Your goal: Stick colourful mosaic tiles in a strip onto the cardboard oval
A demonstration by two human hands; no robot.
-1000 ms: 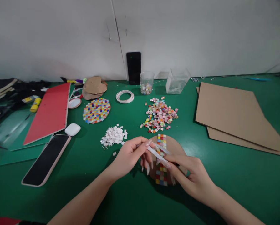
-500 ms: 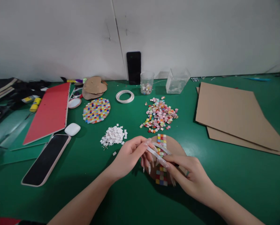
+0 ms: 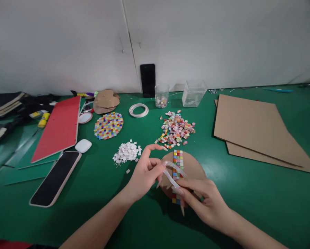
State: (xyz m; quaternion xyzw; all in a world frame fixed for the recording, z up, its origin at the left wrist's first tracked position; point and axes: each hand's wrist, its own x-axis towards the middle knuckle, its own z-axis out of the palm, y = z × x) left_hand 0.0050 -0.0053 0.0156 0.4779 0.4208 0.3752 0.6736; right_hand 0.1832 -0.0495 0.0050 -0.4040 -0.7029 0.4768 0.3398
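A round cardboard disc (image 3: 193, 167) lies on the green table in front of me, with a strip of small coloured mosaic tiles (image 3: 178, 157) running down its middle. My right hand (image 3: 209, 204) pinches clear plastic tweezers (image 3: 173, 173) over the disc's near part. My left hand (image 3: 144, 173) hovers at the disc's left edge, thumb and middle fingers pinched at the tweezers' tips and the forefinger raised; what they hold is too small to name. A heap of loose coloured tiles (image 3: 177, 129) lies just beyond the disc. A pile of white paper squares (image 3: 127, 152) sits to its left.
A finished tiled disc (image 3: 108, 125), a tape ring (image 3: 138, 110), a cup (image 3: 161, 95) and a clear box (image 3: 193, 93) stand farther back. Cardboard sheets (image 3: 250, 128) lie right. A phone (image 3: 56, 177), white case (image 3: 83, 145) and red board (image 3: 60, 128) lie left.
Both hands have drawn a little nearer to me over the disc. My left forefinger has lifted off the tweezers. The view has tilted slightly.
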